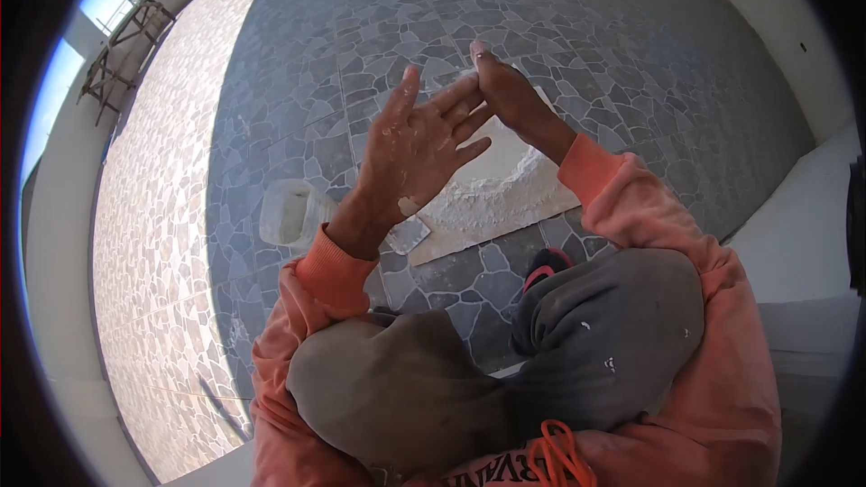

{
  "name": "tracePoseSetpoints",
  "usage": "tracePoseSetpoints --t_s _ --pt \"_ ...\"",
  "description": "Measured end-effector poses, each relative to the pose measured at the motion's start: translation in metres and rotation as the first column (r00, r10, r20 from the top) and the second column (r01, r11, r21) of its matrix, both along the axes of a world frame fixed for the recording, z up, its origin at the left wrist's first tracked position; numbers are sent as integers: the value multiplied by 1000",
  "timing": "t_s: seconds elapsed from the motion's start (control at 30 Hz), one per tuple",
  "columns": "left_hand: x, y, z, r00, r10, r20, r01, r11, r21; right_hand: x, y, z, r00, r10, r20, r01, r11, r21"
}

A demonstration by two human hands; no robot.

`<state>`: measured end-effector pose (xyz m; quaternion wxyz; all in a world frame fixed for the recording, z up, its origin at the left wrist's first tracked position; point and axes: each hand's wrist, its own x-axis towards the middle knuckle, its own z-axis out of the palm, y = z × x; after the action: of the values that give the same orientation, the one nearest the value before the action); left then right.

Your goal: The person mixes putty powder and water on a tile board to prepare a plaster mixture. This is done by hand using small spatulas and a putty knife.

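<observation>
**Floured hands meet above the white heap**

The person sat cross-legged on the stone-patterned floor (361, 36) with both hands raised. The left hand (417, 153) was spread wide, palm up, its fingers fanned and streaked with white paste. The right hand (514, 99) was seen edge-on, fingers straight and held together, their tips touching the left hand's fingertips. Neither hand held anything.

Below the hands lay the heap (496, 189) of white powder, hollowed in the middle, on a pale board (456, 242) flat on the floor just ahead of the knees. A small scraper (408, 234) rested at the board's near left corner, under the left wrist. A white tub (290, 214) stood on the floor just left of the board. A red-and-black shoe (544, 266) showed just off the board's near edge.

The hollow probably held liquid, though the hands hid most of it.

Judged from this, the main risk was mess. Paste rubbed off the fingers could fall past the board's edge onto the floor or trousers, since the hands hung over the heap's left side and not its middle. A lowered wrist or sleeve could also nudge the scraper off its corner, or breach the heap's rim and let the centre run out.
</observation>
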<state>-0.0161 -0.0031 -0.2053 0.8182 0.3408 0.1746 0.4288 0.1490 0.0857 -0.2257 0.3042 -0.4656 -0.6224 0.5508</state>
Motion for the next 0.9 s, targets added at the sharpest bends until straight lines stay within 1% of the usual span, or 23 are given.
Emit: tracePoseSetpoints --t_s 0.07,0.1,0.13,0.17,0.2,0.23,0.27,0.3,0.33,0.37,0.4,0.43,0.47,0.5,0.53,0.57,0.6,0.63,0.67,0.73,0.8,0.87,0.9 --pt "0 6 -5 954 241 -179 -173 928 330 -13 -20 -28 922 -314 -224 287 947 -148" --pt "0 13 -13 838 407 -363 -146 808 571 -20 -26 -23 903 -272 -332 83 870 -486" --pt "3 12 -22 664 581 -471 -29 649 760 -24 -35 -12 847 -284 -449 -162 666 -728" --pt "9 8 -27 491 685 -538 144 546 825 -28 -56 -4 715 30 -699 -409 829 -383" --pt "4 15 -46 349 875 -335 229 267 936 -36 -58 -8 640 -124 -759 -379 807 -452" --pt "-7 20 -46 319 892 -322 309 224 924 -31 -61 -3 675 -94 -732 -392 794 -464" --pt "-21 24 -44 295 903 -311 391 183 902 -22 -64 4 713 -1 -701 -415 805 -424" --pt "-35 18 -41 307 832 -462 298 378 877 -12 -68 12 743 92 -663 -441 813 -381" --pt "-54 23 -53 238 808 -539 304 465 831 2 -70 16 766 254 -591 -493 821 -287" --pt "-66 13 -51 69 807 -587 404 515 756 17 -68 16 798 378 -470 -529 812 -245" --pt "-78 2 -40 150 605 -782 307 723 619 37 -71 22 805 446 -391 -540 823 -175" --pt "-96 -10 -31 306 503 -808 281 763 582 59 -80 31 840 494 -224 -510 860 -16" --pt "-106 -31 -19 502 392 -771 180 825 537 85 -91 39 825 547 -146 -550 835 23" --pt "-117 -54 -19 804 213 -556 75 890 449 113 -96 30 707 653 -271 -654 750 100" --pt "-122 -79 -14 936 73 -344 105 877 469 138 -107 23 649 712 -267 -717 690 96" --pt "-117 -107 -24 997 -43 -57 67 846 529 159 -120 17 646 731 -221 -745 667 28" --pt "-109 -118 -32 967 -249 -55 214 678 703 180 -132 10 652 744 -145 -756 652 -53" --pt "-95 -136 -45 988 -108 113 8 756 654 196 -144 -1 661 750 -10 -741 650 -167" --pt "-82 -156 -60 964 55 259 -202 786 584 214 -159 -15 650 746 144 -697 661 -280" --pt "-65 -186 -61 856 305 418 -428 871 242 240 -189 -55 572 729 376 -592 685 -425" --pt "-66 -187 -67 836 319 447 -436 880 187 258 -227 -76 523 709 474 -537 705 -463" --pt "-74 -195 -70 838 450 308 -465 885 -28 272 -258 -87 528 679 511 -506 734 -453" --pt "-85 -211 -72 836 532 134 -500 839 -212 274 -267 -87 540 660 522 -499 750 -434"
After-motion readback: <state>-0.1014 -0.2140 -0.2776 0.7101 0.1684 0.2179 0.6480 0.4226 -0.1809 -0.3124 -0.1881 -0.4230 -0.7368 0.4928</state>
